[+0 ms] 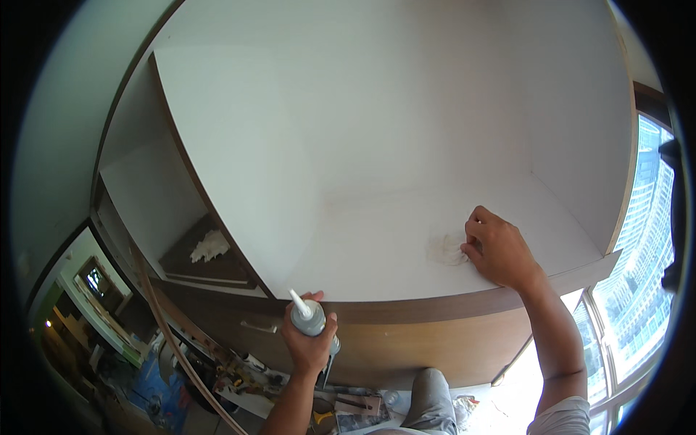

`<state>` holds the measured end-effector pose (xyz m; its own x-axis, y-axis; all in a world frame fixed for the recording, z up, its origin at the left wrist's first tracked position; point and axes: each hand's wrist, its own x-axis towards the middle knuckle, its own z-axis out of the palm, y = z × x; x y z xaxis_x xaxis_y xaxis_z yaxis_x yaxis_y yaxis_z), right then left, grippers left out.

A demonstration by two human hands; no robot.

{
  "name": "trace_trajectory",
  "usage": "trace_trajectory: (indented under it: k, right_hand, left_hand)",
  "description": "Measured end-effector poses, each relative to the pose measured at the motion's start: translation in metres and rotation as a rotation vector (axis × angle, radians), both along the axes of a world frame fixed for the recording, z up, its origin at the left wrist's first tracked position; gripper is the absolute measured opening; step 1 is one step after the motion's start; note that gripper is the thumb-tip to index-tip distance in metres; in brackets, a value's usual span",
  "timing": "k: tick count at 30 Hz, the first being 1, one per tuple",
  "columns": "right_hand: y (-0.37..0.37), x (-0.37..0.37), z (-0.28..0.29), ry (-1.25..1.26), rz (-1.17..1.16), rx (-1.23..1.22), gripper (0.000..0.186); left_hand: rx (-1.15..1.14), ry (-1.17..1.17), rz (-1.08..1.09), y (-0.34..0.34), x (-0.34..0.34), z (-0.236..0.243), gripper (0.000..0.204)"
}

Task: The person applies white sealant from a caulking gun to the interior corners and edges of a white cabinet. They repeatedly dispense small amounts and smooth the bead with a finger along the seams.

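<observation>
Left grip (pixel 307 351) clenched round a grey cartridge (pixel 312 326), white nozzle (pixel 299 303) pointing up, just in front of the white shelf (pixel 377 254)'s front edge. Right grip (pixel 500 250) is at the shelf, fingers curled, right beside a brownish smudge (pixel 444 249); can't tell if it pinches anything. Off-white, jagged piece (pixel 210 246) sits in the left compartment. Wooden front (pixel 428 344) below the shelf.

We see a white shell (pixel 209 246). Below and left of the shell, we have a long brown strip (pixel 171 345) and something blue (pixel 154 380); below it, clutter (pixel 238 380); far right of it, a bright window (pixel 647 199).
</observation>
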<state>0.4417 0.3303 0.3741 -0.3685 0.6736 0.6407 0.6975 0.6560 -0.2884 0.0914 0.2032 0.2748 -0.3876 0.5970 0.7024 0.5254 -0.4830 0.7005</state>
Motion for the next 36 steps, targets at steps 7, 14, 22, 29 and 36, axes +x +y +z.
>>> trace_trajectory:
  k: [7, 14, 22, 29, 36]
  right_hand:
    - [-0.001, -0.005, 0.002, 0.042, 0.008, -0.011, 0.014]
    - [-0.001, -0.005, 0.003, 0.031, -0.033, -0.098, 0.016]
    - [0.002, -0.018, 0.006, 0.038, -0.037, -0.161, 0.015]
    - [0.024, -0.004, -0.010, -0.018, 0.033, 0.004, 0.020]
    - [0.025, -0.004, -0.005, -0.156, 0.059, 0.011, 0.021]
  left_hand:
    - [0.001, 0.020, 0.011, 0.003, 0.011, 0.028, 0.034]
    - [-0.060, -0.042, -0.176, 0.004, 0.036, 0.034, 0.028]
    - [-0.053, 0.080, -0.172, 0.019, 0.036, 0.027, 0.029]
    - [-0.026, -0.157, -0.286, 0.019, 0.045, 0.023, 0.040]
    - [0.027, 0.019, -0.267, 0.020, 0.037, 0.014, 0.040]
